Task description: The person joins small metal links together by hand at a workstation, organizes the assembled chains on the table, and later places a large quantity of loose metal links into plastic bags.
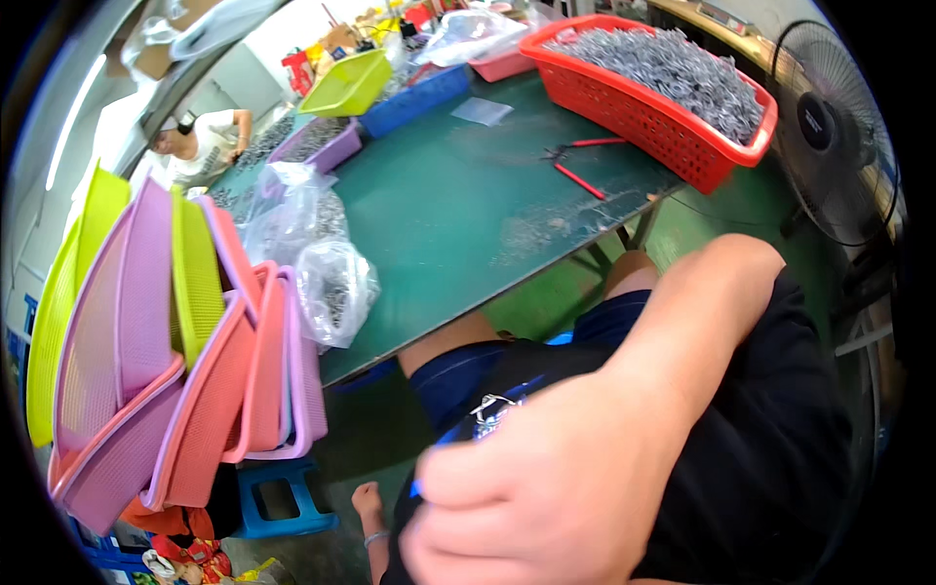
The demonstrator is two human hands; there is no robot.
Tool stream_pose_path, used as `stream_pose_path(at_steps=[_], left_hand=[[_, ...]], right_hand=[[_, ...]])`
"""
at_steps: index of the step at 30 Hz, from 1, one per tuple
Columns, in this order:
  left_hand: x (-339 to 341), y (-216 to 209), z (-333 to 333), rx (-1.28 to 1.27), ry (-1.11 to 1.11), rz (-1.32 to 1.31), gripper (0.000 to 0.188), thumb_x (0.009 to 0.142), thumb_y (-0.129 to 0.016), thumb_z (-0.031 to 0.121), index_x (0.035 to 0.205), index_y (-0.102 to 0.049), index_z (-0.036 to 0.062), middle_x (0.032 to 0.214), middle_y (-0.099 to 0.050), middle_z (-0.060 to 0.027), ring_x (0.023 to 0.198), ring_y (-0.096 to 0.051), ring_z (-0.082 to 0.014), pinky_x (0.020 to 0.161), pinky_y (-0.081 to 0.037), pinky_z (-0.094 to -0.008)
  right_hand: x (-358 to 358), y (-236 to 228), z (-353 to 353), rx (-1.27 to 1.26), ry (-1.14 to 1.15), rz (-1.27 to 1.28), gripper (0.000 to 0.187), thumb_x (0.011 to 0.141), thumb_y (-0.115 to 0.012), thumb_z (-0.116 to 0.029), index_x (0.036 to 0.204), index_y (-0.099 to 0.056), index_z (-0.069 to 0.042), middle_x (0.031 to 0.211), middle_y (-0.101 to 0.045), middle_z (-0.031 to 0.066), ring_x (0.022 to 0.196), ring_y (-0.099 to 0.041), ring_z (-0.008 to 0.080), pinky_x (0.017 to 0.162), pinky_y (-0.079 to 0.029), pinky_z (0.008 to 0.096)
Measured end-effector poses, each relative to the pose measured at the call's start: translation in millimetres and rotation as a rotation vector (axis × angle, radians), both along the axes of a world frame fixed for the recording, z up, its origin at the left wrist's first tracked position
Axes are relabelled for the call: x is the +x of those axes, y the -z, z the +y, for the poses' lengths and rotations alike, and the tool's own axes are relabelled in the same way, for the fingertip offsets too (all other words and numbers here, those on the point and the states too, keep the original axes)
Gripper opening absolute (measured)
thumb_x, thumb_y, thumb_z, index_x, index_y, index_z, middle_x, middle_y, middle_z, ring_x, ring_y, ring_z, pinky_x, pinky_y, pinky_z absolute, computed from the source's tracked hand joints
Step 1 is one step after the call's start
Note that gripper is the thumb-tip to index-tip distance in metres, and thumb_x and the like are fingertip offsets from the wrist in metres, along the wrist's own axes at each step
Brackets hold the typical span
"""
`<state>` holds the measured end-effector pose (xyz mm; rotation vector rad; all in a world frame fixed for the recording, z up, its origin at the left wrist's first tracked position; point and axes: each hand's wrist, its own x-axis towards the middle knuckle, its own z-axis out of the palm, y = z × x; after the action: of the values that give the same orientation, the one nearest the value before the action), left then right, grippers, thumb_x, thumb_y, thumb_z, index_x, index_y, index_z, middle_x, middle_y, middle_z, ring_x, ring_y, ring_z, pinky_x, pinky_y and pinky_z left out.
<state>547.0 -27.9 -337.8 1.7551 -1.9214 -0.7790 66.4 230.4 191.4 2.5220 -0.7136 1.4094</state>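
Observation:
My right hand (531, 497) is large and blurred in the foreground, its fingers curled into a closed fist above my dark clothes. Past its knuckles shows a small shiny silver wire-like piece (492, 408); whether the fingers hold it I cannot tell. Low at the left, beside my leg, hangs my left hand (367, 499), small in the picture, with a band at the wrist. Its fingers look curled, and nothing shows in them. Both hands are apart from the green table (439, 214).
Stacked pink, purple and lime baskets (200, 351) rise at the left by filled plastic bags (331, 288). A red basket (634, 112) of grey metal pieces stands far right near red-handled pliers (582, 182). A fan (829, 127), a blue stool (283, 502) and another person (207, 146) are around.

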Motion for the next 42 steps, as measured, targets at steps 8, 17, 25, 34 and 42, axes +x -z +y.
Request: stream_pose_path(at_steps=[8,17,25,34,42], left_hand=[[-243,-238,50,0.129,0.567,0.109,0.016,0.080,-0.057,0.009,0.091,-0.058,-0.0012,0.064,-0.053,-0.0026,0.054,-0.047,-0.0052,0.048,-0.038,-0.0188],[-450,-380,87,-0.219,0.975,0.097,0.020,0.075,-0.060,0.007,0.092,-0.059,-0.0028,0.072,-0.056,-0.0095,0.060,-0.052,-0.0126,0.057,-0.044,-0.0236],[-550,-379,92,-0.250,1.117,0.238,0.016,0.075,-0.061,0.007,0.089,-0.060,0.0005,0.070,-0.056,-0.0085,0.059,-0.053,-0.0147,0.054,-0.043,-0.0250],[-594,-370,88,-0.081,1.201,0.300,0.013,0.076,-0.059,0.007,0.088,-0.060,0.0022,0.069,-0.054,-0.0091,0.056,-0.051,-0.0189,0.050,-0.042,-0.0280],[-600,-393,102,0.307,0.974,0.158,0.016,0.080,-0.057,0.012,0.092,-0.059,0.0004,0.077,-0.057,-0.0072,0.062,-0.054,-0.0127,0.056,-0.045,-0.0257]], right_hand=[[-43,24,23,-0.112,0.284,-0.085,0.015,0.067,-0.052,-0.022,0.059,-0.051,-0.009,0.060,-0.050,0.0040,0.058,-0.053,0.0211,0.049,-0.041,0.0328],[-250,166,2,0.718,1.328,0.104,0.019,0.072,-0.058,-0.020,0.082,-0.057,-0.004,0.082,-0.058,0.0121,0.081,-0.057,0.0299,0.070,-0.047,0.0387],[-277,193,-20,0.705,1.377,-0.113,0.015,0.071,-0.055,-0.013,0.081,-0.050,-0.004,0.075,-0.054,0.0138,0.073,-0.055,0.0324,0.061,-0.044,0.0436],[-278,194,-27,0.649,1.339,-0.110,0.026,0.064,-0.056,-0.009,0.089,-0.049,-0.003,0.067,-0.052,0.0100,0.062,-0.053,0.0293,0.054,-0.042,0.0408],[-285,193,-28,0.653,1.271,-0.182,0.029,0.063,-0.056,-0.010,0.090,-0.052,-0.004,0.065,-0.050,0.0080,0.059,-0.052,0.0258,0.052,-0.042,0.0383]])
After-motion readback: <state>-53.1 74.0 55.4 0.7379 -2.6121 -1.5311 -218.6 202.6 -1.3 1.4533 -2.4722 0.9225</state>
